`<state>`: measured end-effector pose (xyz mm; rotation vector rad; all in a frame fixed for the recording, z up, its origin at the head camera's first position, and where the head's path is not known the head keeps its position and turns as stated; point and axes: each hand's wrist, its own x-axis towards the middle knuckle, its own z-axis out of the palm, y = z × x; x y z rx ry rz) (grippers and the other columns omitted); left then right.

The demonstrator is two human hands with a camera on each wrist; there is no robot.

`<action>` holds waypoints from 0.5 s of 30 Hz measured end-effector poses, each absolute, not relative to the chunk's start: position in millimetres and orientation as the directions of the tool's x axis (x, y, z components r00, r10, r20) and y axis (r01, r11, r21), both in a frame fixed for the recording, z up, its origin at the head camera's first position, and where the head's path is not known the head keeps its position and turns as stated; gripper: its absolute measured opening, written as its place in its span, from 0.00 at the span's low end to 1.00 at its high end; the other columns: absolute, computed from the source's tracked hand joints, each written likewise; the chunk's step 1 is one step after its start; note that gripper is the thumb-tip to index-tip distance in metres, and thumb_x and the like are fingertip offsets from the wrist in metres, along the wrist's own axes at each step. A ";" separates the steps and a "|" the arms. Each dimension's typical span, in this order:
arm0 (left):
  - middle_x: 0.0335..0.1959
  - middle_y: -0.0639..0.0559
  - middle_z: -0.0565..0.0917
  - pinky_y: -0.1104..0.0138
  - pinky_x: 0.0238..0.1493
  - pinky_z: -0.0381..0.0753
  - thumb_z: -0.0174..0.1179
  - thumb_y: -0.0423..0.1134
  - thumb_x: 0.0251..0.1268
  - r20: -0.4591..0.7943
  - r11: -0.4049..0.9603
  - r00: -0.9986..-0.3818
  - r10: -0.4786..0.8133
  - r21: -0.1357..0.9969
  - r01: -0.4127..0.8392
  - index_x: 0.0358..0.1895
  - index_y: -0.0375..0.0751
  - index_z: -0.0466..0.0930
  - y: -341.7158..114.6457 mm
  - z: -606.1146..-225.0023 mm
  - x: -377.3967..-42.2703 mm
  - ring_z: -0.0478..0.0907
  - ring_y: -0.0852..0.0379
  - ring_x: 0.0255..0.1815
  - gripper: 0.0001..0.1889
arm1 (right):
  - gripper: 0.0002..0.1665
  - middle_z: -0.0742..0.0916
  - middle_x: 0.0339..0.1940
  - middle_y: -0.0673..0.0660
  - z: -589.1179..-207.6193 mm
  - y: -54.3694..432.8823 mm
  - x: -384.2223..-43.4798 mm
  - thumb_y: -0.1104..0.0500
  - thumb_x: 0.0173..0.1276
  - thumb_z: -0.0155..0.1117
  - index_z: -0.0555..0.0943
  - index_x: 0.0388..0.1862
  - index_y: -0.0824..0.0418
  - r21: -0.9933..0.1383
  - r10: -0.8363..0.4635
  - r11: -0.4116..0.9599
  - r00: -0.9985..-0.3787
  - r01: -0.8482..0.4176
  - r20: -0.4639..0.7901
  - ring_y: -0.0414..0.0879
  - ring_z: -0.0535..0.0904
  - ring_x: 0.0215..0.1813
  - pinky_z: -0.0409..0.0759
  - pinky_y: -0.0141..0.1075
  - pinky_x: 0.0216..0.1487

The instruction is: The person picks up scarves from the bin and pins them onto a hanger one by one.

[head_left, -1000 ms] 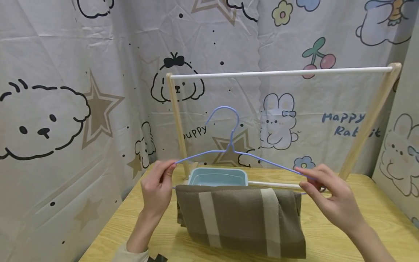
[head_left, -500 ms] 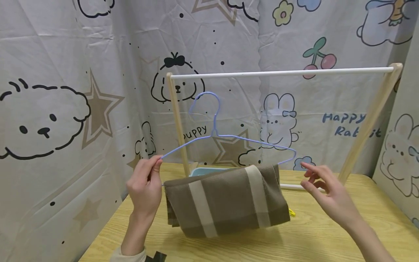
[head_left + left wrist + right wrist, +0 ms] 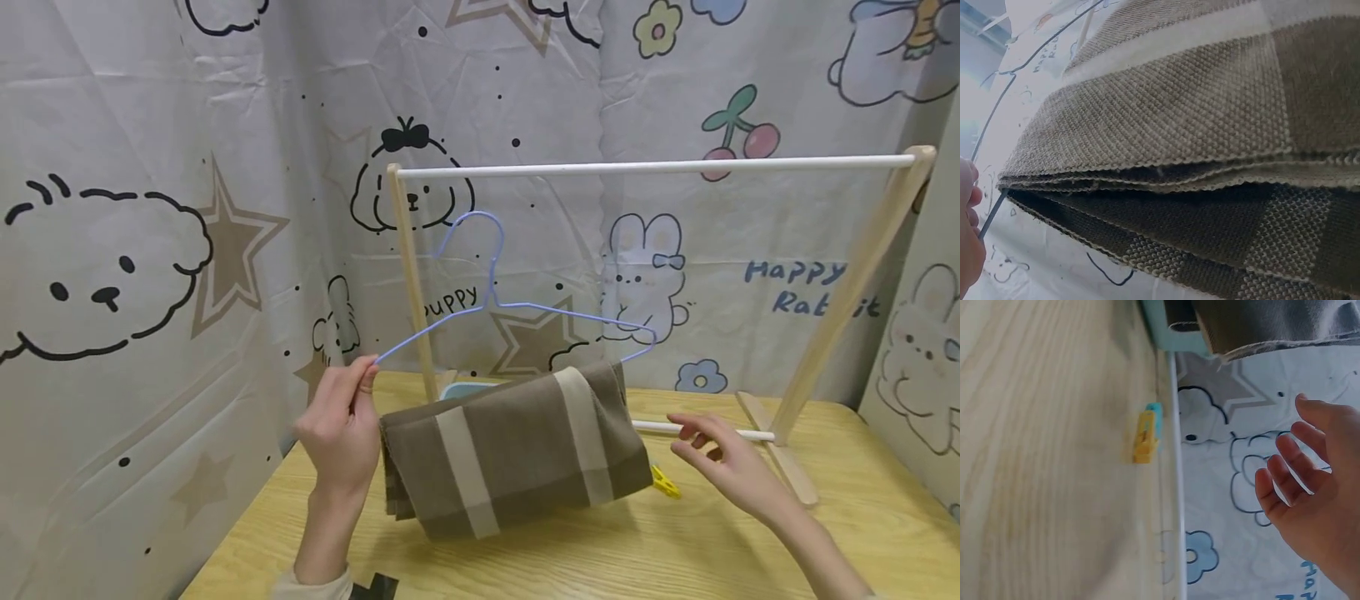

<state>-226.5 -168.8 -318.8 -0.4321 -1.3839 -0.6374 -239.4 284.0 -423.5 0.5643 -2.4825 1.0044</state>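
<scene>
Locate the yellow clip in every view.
Head: the yellow clip is right of and below centre, by the lower right corner of the brown cloth.
Left wrist: not in it.
Right wrist: near the centre, slightly left.
Shared landmark: the brown cloth, in all three.

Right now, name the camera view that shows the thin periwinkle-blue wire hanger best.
Head view: the hanger shows its hook and both shoulders there. Left wrist shows parts, cut off by the frame edge and folded brown-and-cream cloth; right wrist shows none.
</scene>
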 end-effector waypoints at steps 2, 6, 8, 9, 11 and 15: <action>0.18 0.42 0.78 0.71 0.15 0.60 0.64 0.36 0.67 0.987 0.760 0.060 -0.148 0.075 0.645 0.35 0.29 0.87 -169.5 -319.9 -227.7 0.65 0.56 0.13 0.10 | 0.22 0.81 0.42 0.52 -430.3 285.5 -242.8 0.59 0.71 0.65 0.78 0.62 0.62 -0.568 -0.222 0.667 -0.856 -0.482 0.467 0.30 0.73 0.41 0.77 0.29 0.34; 0.18 0.43 0.78 0.71 0.16 0.60 0.64 0.35 0.66 0.989 0.761 0.048 -0.142 0.079 0.644 0.35 0.30 0.88 -170.9 -323.1 -231.5 0.64 0.57 0.13 0.09 | 0.22 0.82 0.43 0.55 -443.8 287.1 -248.7 0.56 0.70 0.66 0.79 0.61 0.63 -0.564 -0.237 0.694 -0.882 -0.447 0.407 0.31 0.73 0.40 0.75 0.29 0.33; 0.18 0.43 0.78 0.71 0.16 0.59 0.65 0.34 0.65 0.989 0.761 0.039 -0.141 0.083 0.643 0.36 0.31 0.88 -171.2 -325.4 -233.6 0.64 0.57 0.13 0.07 | 0.24 0.82 0.44 0.56 -449.4 287.5 -251.0 0.56 0.69 0.67 0.78 0.61 0.63 -0.564 -0.243 0.701 -0.890 -0.435 0.385 0.31 0.73 0.40 0.75 0.29 0.33; 0.19 0.43 0.78 0.71 0.16 0.60 0.65 0.33 0.65 0.990 0.761 0.035 -0.140 0.085 0.643 0.36 0.31 0.88 -171.4 -326.4 -234.5 0.64 0.57 0.13 0.07 | 0.24 0.82 0.44 0.57 -451.8 287.3 -251.8 0.56 0.69 0.68 0.78 0.61 0.63 -0.566 -0.241 0.703 -0.894 -0.430 0.378 0.31 0.73 0.39 0.75 0.30 0.33; 0.19 0.44 0.78 0.71 0.16 0.60 0.65 0.33 0.65 0.991 0.761 0.022 -0.134 0.088 0.642 0.36 0.32 0.88 -171.5 -328.3 -235.8 0.65 0.57 0.14 0.06 | 0.26 0.83 0.44 0.58 -456.4 286.7 -253.7 0.57 0.67 0.69 0.78 0.61 0.66 -0.572 -0.247 0.700 -0.897 -0.427 0.367 0.32 0.73 0.38 0.75 0.30 0.34; 0.20 0.44 0.79 0.71 0.15 0.61 0.63 0.35 0.67 0.992 0.770 0.003 -0.126 0.095 0.631 0.37 0.32 0.88 -173.0 -330.5 -235.9 0.67 0.57 0.14 0.08 | 0.29 0.83 0.43 0.60 -464.1 282.2 -255.6 0.58 0.62 0.73 0.78 0.59 0.69 -0.580 -0.263 0.700 -0.906 -0.416 0.332 0.31 0.73 0.35 0.76 0.30 0.34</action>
